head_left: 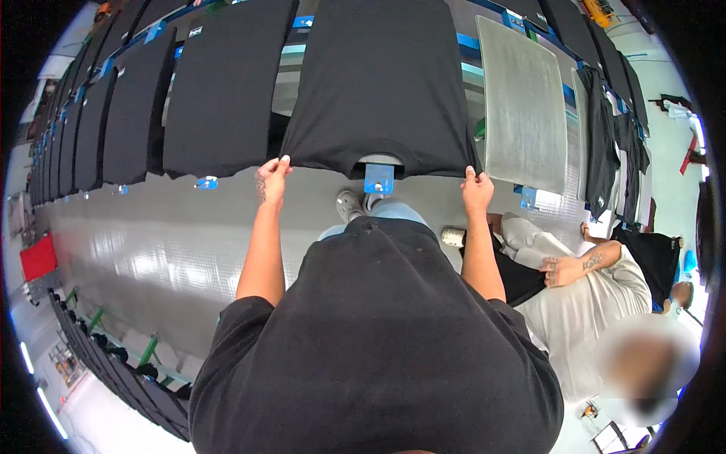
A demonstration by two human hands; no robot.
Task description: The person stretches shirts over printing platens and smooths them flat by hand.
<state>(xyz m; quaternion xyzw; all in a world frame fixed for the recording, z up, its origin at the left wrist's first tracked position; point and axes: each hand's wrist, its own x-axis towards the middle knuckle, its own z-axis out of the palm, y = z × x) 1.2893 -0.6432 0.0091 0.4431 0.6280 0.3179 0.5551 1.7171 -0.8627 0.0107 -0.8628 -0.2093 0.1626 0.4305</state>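
A black T-shirt (pixel 378 83) lies stretched over a flat board in front of me, its neckline toward me. My left hand (pixel 274 178) pinches the shirt at its near left corner, thumb against fingers. At the near right corner my right hand (pixel 476 188) grips the cloth in the same way. Between the two hands, a blue bracket (pixel 379 178) shows below the collar opening, with a thin strip of the pale board above it. Most of that board is hidden under the cloth.
To the right is a bare grey board (pixel 523 106). More boards with black shirts (pixel 223 83) run off to the left. Close on my right, a person in a light shirt (pixel 582 318) holds dark cloth. A red box (pixel 38 256) stands far left.
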